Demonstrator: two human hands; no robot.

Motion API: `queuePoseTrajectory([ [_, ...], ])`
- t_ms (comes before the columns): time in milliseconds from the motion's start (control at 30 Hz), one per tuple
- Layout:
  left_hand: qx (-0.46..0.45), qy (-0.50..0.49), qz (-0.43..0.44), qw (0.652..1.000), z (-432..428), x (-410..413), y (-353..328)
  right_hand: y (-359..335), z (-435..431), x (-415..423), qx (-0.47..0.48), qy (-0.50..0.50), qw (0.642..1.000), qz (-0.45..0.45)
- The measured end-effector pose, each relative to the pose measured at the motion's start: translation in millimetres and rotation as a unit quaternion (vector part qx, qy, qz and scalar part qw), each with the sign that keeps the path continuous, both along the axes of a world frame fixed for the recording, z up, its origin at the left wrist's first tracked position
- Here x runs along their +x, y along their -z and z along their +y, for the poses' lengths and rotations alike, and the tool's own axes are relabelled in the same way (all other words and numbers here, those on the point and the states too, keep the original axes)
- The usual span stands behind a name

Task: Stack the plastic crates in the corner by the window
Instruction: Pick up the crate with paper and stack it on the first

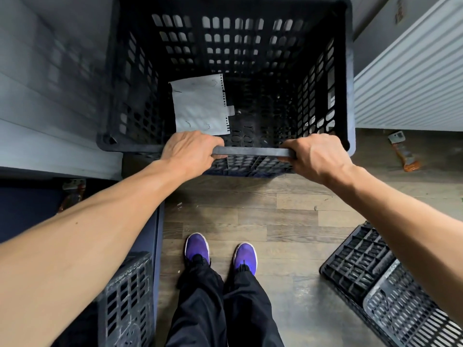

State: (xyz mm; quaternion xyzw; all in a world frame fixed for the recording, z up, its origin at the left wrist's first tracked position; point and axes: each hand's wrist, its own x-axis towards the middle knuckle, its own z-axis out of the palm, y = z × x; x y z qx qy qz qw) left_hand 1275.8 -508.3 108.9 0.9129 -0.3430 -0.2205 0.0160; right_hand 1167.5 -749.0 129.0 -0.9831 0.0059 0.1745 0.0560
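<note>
A large black plastic crate (348, 71) with slotted walls fills the upper middle of the head view, its open top facing me. A torn white sheet of paper (198, 106) lies inside on its floor. My left hand (190, 154) and my right hand (315, 156) both grip the crate's near rim, knuckles up, about a hand's width apart. The crate stands in a corner between a grey wall on the left and a white radiator on the right. Under its near edge the ribbed rim of another crate (250, 166) shows.
A black crate (127, 291) stands at the lower left beside a dark blue cabinet (30, 209). Another crate (363, 261) lies tipped at the lower right. A white radiator (411, 83) lines the right wall. An orange-handled tool (403, 151) lies on the wood floor. My purple shoes (220, 254) are below.
</note>
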Motion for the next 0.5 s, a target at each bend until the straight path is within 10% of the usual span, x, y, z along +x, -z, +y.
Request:
queuePoseTrajectory([
  [500, -0.018, 0.003, -0.037, 0.999, -2, 1, 8, 13, -6, 3, 0.010, -0.006, 1.000, -0.003],
])
